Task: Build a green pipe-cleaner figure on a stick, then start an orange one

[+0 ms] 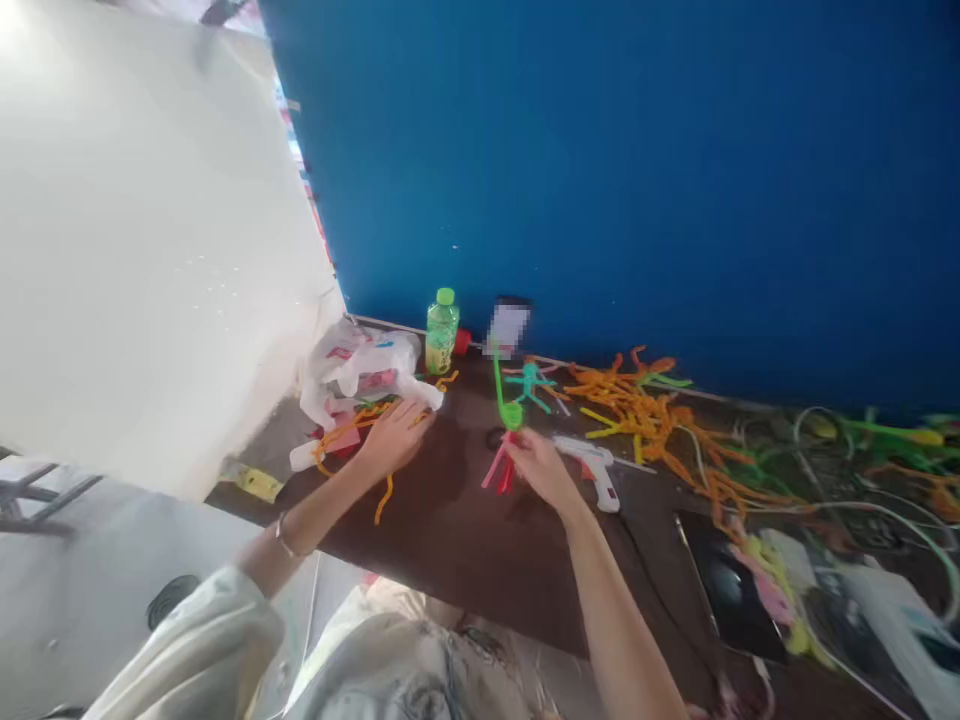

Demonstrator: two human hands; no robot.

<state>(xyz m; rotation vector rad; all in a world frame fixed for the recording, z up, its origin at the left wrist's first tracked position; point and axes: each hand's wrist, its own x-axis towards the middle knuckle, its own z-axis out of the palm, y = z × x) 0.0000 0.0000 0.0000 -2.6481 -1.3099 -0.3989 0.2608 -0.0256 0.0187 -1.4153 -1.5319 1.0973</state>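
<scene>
My right hand [541, 466] is closed on a pipe cleaner figure [511, 416]. The figure has a coiled green head, a long green stem rising from it, and red and pink legs hanging below. On the left, my left hand [395, 437] reaches over loose orange pipe cleaners [385, 498] beside a white plastic bag [341, 365]. Its fingers are stretched out, and some fingertips are hard to make out. A turquoise pipe cleaner figure [530, 383] lies beyond my right hand. To the right of that hand lies a white glue gun [598, 468].
A green-capped bottle [442, 335] stands at the back, near a blue wall [600, 180]. Tangled orange pipe cleaners [660, 425] cover the right side. A dark phone [727, 585], cables and a yellow packet [253, 481] also lie on the brown table [457, 530].
</scene>
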